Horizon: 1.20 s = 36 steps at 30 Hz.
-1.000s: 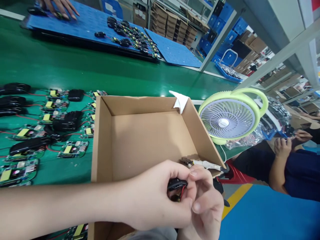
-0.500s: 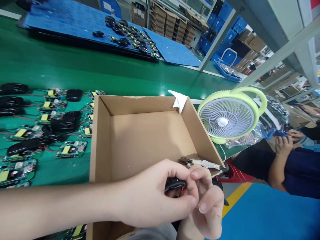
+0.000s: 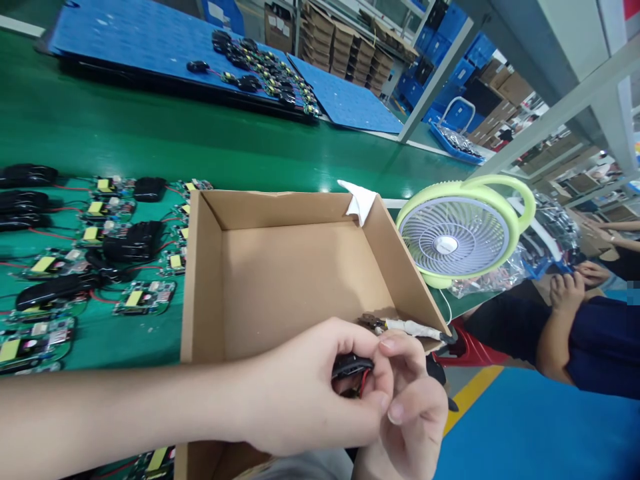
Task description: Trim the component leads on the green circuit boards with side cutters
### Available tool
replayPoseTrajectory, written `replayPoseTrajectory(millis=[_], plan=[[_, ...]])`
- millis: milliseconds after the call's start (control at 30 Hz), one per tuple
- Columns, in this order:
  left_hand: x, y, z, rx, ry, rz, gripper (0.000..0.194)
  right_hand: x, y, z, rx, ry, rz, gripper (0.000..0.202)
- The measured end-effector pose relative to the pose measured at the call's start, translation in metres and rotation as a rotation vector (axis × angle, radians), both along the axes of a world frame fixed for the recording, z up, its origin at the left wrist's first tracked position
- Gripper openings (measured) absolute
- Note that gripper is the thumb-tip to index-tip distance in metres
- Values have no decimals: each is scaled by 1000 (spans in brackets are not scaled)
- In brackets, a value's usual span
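Observation:
My left hand reaches in from the left over the cardboard box, fingers curled around a black-wrapped part with a red wire. Against its fingertips is my right hand, with thumb and forefinger bent close together. Whatever those right fingers pinch is hidden. Both hands are above the near right side of the open cardboard box. Pliers with white-wrapped handles lie in the box's right corner, just beyond the fingers.
Left of the box, circuit boards wired to black-wrapped parts cover the green table. A green fan stands to the right. More boards lie on a blue mat at the back. A seated person is at the far right.
My right thumb has shifted slightly left, closer to the left fingertips. The left hand keeps its hold on the black-wrapped part, and the box and pliers stay in place.

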<state>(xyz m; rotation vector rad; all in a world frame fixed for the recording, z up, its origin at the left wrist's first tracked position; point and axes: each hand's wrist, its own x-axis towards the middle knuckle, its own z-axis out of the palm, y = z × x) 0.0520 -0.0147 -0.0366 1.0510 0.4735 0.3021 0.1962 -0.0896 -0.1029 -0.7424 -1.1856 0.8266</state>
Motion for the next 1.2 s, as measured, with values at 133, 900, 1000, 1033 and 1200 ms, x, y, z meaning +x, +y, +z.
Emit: replayPoseTrajectory(millis=[133,900,1000,1033,1200], plan=[[1,-3,-4,35,11,21,10,-4,-1,1,-23,-27,-62,19],[-1,3,6,58,64,20,8,2,1,1,0,-56,-60,18],[0,0,3,46,52,30,5,0,2,1,1,-87,-88,21],[1,-1,2,51,41,30,4,0,2,2,3,-97,-88,21],[4,2,-1,116,32,109,8,4,2,9,95,-201,-75,26]])
